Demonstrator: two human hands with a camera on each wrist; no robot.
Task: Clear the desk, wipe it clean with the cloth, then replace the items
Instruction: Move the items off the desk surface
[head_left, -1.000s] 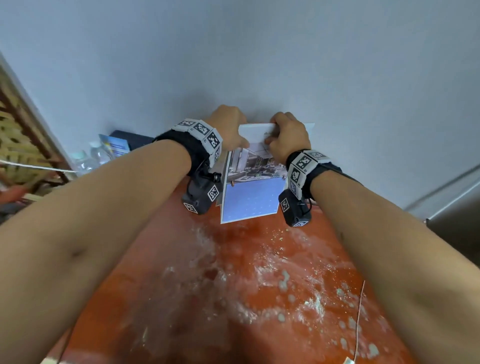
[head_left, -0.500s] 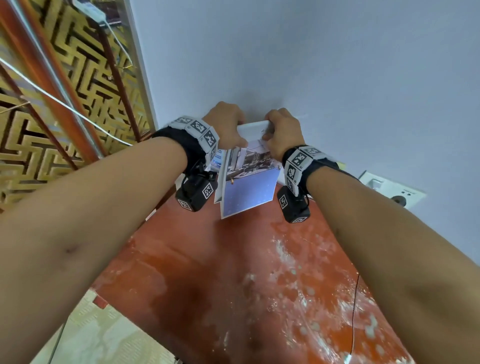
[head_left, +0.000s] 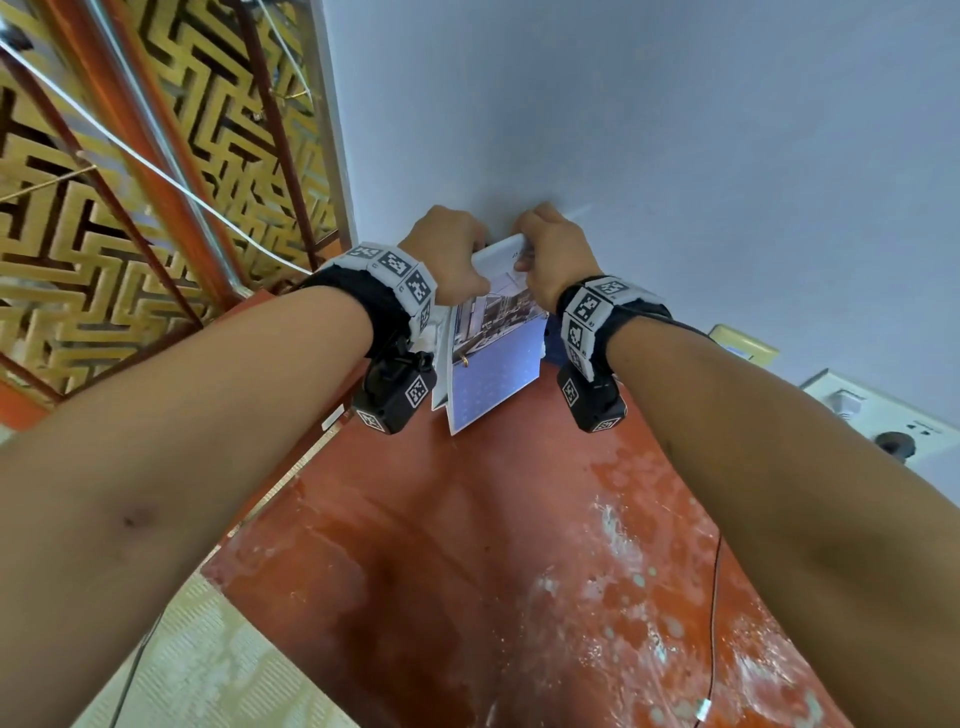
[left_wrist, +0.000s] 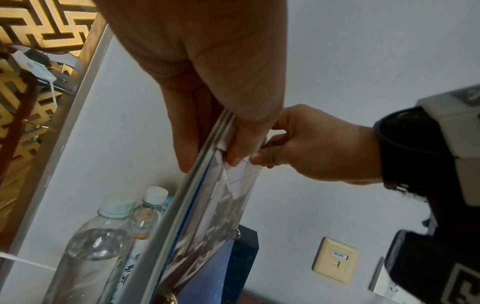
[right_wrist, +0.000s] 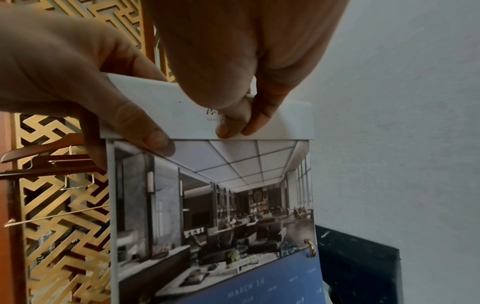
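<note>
Fingers of my right hand and left hand pinch the calendar's top edge; bottles stand below them.

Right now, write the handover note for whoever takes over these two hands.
Left hand: grips the top-left corner of the desk calendar, thumb on its front.
Right hand: pinches the calendar's top edge near the right.
The calendar hangs upright above the far end of the red desk, close to the wall. Two water bottles and a dark box stand behind it by the wall.
Done: the near part of the desk holds no items; it shows whitish smears.
Left: set the calendar down. The cloth is not in view, so I cannot tell whether wiping is finished.
</note>
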